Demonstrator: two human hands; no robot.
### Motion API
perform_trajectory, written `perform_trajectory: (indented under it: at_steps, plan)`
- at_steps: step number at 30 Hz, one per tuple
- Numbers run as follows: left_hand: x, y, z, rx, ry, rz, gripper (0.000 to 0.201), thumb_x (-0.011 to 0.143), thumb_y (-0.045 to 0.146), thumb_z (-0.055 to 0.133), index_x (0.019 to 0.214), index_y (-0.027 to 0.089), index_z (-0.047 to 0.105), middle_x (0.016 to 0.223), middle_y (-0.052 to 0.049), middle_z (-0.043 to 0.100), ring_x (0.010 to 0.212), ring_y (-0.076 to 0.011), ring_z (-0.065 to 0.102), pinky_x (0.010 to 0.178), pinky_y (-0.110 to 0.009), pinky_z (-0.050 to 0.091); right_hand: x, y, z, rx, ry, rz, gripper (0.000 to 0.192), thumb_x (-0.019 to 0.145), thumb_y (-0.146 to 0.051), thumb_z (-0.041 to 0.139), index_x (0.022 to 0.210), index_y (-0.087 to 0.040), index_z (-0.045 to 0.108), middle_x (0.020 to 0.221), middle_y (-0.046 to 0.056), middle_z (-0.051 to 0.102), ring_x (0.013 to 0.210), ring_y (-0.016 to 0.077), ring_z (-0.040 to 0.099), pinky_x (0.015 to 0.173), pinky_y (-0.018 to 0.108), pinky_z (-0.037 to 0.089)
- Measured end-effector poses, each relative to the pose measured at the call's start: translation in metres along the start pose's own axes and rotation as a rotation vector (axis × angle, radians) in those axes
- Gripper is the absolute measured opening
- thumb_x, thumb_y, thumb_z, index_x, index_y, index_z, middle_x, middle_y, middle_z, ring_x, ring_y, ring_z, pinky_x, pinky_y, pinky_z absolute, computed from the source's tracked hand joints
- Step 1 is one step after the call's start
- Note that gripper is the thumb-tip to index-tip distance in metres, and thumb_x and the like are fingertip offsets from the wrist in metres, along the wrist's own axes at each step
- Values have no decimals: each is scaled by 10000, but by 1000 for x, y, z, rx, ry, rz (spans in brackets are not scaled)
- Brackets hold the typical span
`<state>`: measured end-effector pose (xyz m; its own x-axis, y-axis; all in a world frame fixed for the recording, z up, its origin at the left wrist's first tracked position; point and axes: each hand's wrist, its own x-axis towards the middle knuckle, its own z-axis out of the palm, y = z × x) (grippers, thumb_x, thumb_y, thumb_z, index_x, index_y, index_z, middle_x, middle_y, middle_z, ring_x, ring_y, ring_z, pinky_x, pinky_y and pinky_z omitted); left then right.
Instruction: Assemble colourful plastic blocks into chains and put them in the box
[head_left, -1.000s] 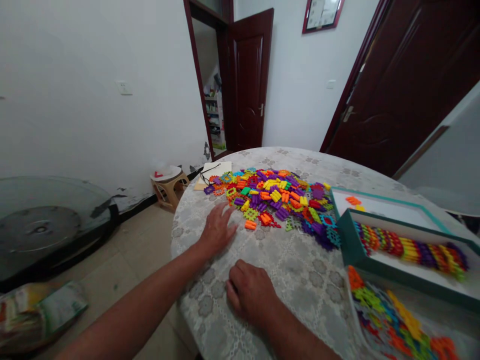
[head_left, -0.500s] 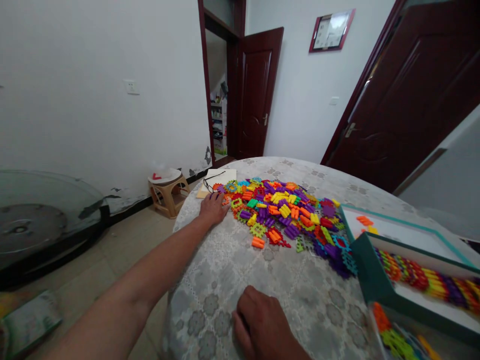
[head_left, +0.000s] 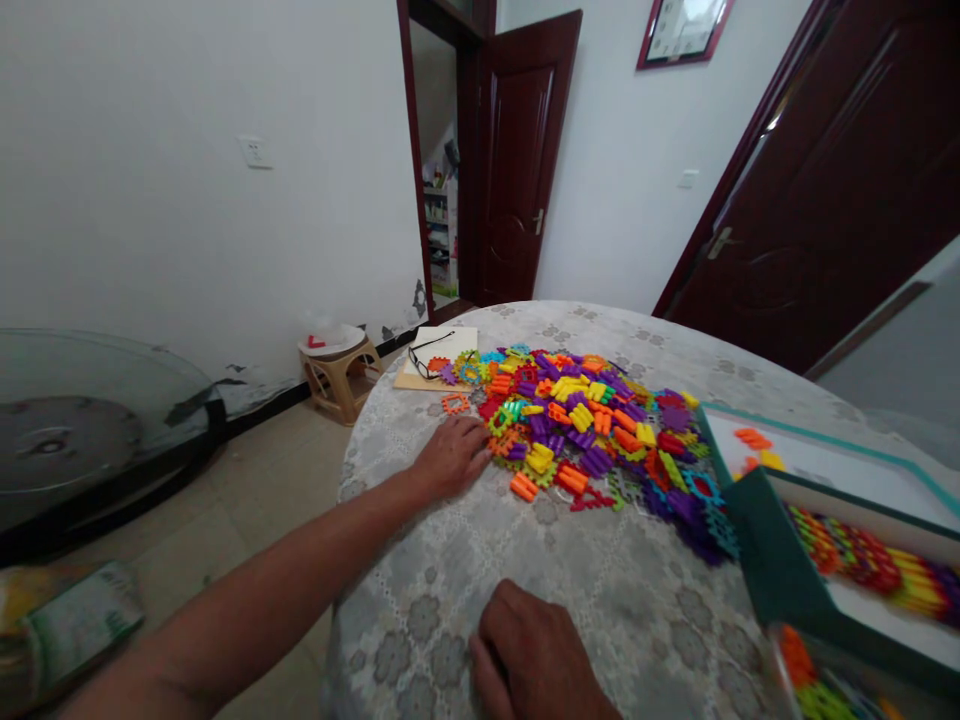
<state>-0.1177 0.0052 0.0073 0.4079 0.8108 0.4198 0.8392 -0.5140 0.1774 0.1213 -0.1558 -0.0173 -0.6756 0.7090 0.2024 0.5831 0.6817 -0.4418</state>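
A heap of colourful plastic building pieces [head_left: 581, 420] lies on the round table; some are gear-edged frames, others ribbed blocks. My left hand [head_left: 454, 455] rests at the heap's left edge, palm down, its fingers reaching against the nearest pieces. I see nothing gripped in it. An orange frame piece [head_left: 455, 404] lies just beyond that hand, apart from the heap. Nearer to me, my right hand [head_left: 536, 650] rests closed on the patterned tablecloth [head_left: 427, 620], fingers curled and no object showing.
Black glasses [head_left: 421, 365] lie on a pale notebook [head_left: 412, 382] behind the heap. At right stand a green box [head_left: 780, 560] with rows of pieces, its white lid [head_left: 810, 450] holding a few pieces, and a clear container [head_left: 787, 690]. A stool [head_left: 341, 385] stands beyond the table's left edge.
My left hand has drawn back toward me and right, from beside the notebook to the heap's near left edge. Pieces there have shifted inward. My right hand stays put; the view has tilted down slightly.
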Motion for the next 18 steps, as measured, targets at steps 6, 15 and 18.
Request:
perform_trajectory:
  at_steps: [6,15,18]
  plan:
    - [-8,8,-7,-141,155,50,269,1050,312,543,1271,238,678,1281,-122,712,1248,-254,636,1115,-466,513,1,0,-3,0,-12,-6,59,896,-190,628,924,-241,619,925,0,678,798,155,663,644,278,374]
    - [91,-65,-5,185,-8,-206,550,1042,477,552,1503,179,532,1571,-199,517,1491,-351,447,1254,-546,358,1,2,1,-16,7,-22,92,867,-197,644,932,-245,602,928,-1,676,799,160,666,633,272,388]
    - [123,-77,5,185,-90,-212,582,1060,518,501,1541,190,501,1577,-184,523,1475,-331,473,1230,-496,376,3,7,10,-29,18,-44,107,853,-213,662,916,-242,581,912,-3,676,778,158,665,609,269,381]
